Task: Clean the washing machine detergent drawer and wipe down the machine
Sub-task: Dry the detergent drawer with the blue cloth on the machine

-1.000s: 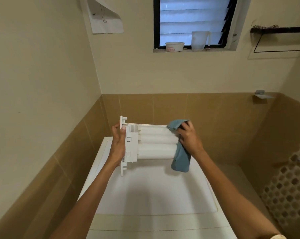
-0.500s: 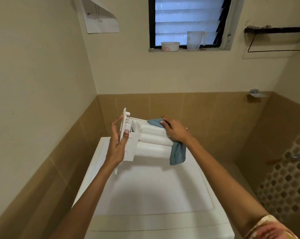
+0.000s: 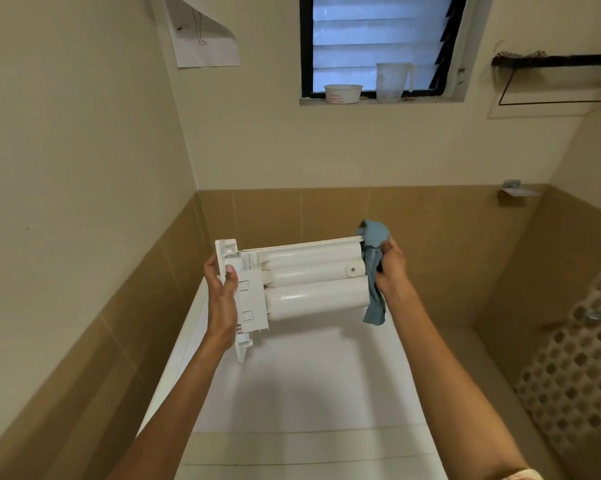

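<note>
I hold the white detergent drawer [image 3: 309,282] in the air above the white washing machine top [image 3: 292,393], its rounded underside facing me. My left hand [image 3: 221,292] grips the drawer's front panel at the left end, thumb over the edge. My right hand [image 3: 391,268] grips a blue cloth [image 3: 373,271] bunched against the drawer's right end. Part of the cloth hangs down below the drawer, and part sticks up above my fingers.
Tiled walls close in at the left and back. A window ledge above holds a white bowl [image 3: 343,93] and a clear jug [image 3: 391,81]. A paper sheet [image 3: 205,39] hangs on the wall. A lattice panel [image 3: 576,368] stands at the right, a black rack [image 3: 555,77] above it.
The drawer has turned back level with its underside facing me. My right hand has slid the cloth from the top middle out to the drawer's right end.
</note>
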